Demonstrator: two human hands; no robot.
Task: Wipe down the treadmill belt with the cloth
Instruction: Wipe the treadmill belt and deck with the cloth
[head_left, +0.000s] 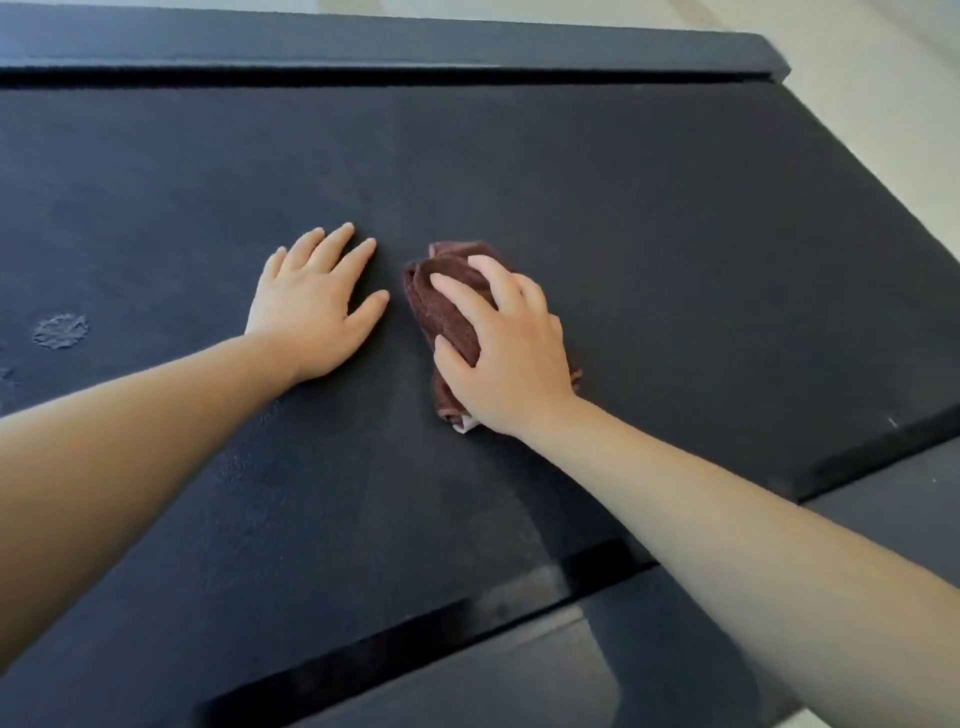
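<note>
Belt (675, 234): I see open surface ahead of and to the right of the cloth (449, 317). My left hand (311, 312), flat on the belt just beside the cloth, blocks passage leftward. A raised rail (415, 47) bounds the far edge.

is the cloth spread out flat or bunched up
Bunched up. The brown cloth shows thick folds and rolled edges under the right hand, whose fingers curl over it on the treadmill belt.

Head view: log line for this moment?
right hand: grips cloth on belt | left hand: flat on belt | pale mark: on belt, far left
</note>
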